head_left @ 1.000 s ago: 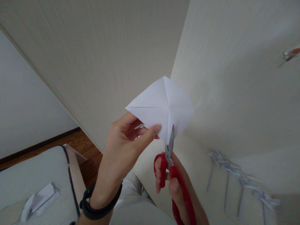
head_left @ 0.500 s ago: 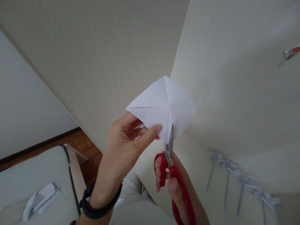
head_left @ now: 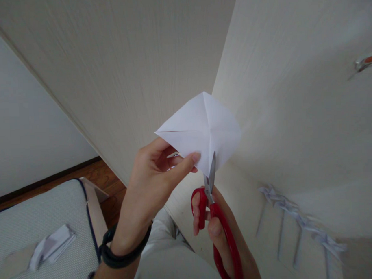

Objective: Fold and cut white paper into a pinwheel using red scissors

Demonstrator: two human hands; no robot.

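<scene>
A white square of paper (head_left: 188, 119) with crossing creases is pinched at its lower left edge by my left hand (head_left: 156, 173). One slit runs inward from the paper's left corner. My right hand (head_left: 219, 232) is closed around the red handles of the scissors (head_left: 211, 187), with fingers through the loops. The scissor blades are parted at the paper's bottom corner. One blade lies over the front of the sheet near the vertical crease; the other is mostly hidden behind it. A dark band circles my left wrist.
Several paper pinwheels on sticks (head_left: 294, 213) lie in a row at the lower right. Folded white papers (head_left: 55, 245) rest on the mattress (head_left: 75, 204) at the lower left. A small item with an orange spot (head_left: 369, 60) is at the upper right.
The paper and scissors have shifted up very slightly in view. Hands, grip and blade position look otherwise the same.
</scene>
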